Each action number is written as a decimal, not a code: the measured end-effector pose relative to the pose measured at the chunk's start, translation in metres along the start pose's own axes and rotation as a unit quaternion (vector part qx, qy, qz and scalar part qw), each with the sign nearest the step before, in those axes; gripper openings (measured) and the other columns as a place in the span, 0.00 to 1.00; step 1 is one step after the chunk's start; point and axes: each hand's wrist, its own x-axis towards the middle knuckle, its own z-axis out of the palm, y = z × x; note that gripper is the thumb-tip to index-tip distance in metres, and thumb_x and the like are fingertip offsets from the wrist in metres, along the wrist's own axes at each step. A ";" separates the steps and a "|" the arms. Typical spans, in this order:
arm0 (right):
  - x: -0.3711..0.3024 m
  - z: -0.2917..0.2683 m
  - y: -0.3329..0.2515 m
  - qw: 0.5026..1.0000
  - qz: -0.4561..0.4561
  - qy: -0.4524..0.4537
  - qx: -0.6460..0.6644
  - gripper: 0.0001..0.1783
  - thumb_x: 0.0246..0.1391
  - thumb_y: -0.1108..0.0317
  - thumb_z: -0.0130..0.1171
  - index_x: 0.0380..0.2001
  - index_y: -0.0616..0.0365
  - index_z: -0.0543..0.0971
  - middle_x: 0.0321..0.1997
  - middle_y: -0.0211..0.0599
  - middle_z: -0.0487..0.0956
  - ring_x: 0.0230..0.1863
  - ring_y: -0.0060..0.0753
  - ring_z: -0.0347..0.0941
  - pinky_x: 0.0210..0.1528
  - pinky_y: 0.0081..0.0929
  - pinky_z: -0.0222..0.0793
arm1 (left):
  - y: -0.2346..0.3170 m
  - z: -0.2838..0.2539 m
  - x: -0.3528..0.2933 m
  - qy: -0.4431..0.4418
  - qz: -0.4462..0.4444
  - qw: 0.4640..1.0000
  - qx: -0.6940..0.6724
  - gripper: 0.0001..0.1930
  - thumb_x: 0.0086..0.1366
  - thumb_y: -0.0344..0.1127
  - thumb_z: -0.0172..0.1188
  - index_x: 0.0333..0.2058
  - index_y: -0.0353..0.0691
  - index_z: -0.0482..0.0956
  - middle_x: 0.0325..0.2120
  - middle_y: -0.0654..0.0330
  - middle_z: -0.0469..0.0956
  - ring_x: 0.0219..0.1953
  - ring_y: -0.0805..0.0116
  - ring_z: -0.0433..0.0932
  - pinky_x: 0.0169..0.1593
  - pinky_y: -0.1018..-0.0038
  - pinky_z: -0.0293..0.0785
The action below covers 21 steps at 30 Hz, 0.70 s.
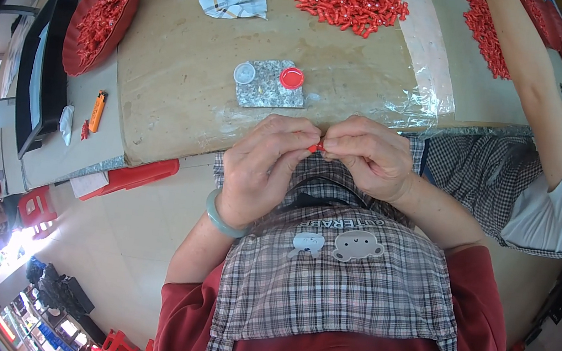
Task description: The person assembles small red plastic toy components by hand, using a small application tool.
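We see both bare hands raised just before the near edge of the table (187, 76), which is covered with a brown sheet. The left hand (263, 159) is closed in a pinch, thumb against fingertips, and the right hand (373, 161) makes the same pinch from its side. Between them is a small glossy red piece (316, 148), gripped at its two ends.

We judge this piece very light, and its shine suggests a smooth, perhaps slippery surface. It looks rather stiff, maybe of plastic (we cannot confirm the material by eye only), so a thin part could break if we press hard. We would take hold near the ends, with the finger pads, and leave the middle free.

Beyond the hands lies a speckled grey stone slab (268, 100), bearing a round whitish cap (244, 72) and a round red cap (292, 78). Farther away is a large heap of red pieces (348, 2), cut off by the upper border.

The fingers cover most of the held piece, so its full shape we cannot tell. The contents of both caps are also hard to make out.
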 end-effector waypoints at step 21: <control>0.004 -0.001 0.001 1.000 -0.010 -0.009 -0.016 0.10 0.44 0.83 0.65 0.33 0.64 0.79 0.32 0.45 0.80 0.29 0.34 0.80 0.29 0.23 0.76 | -0.002 -0.002 -0.001 0.005 -0.017 1.000 0.002 0.11 0.51 0.15 0.62 0.34 0.33 0.77 0.35 0.52 0.81 0.37 0.60 0.81 0.40 0.73 0.77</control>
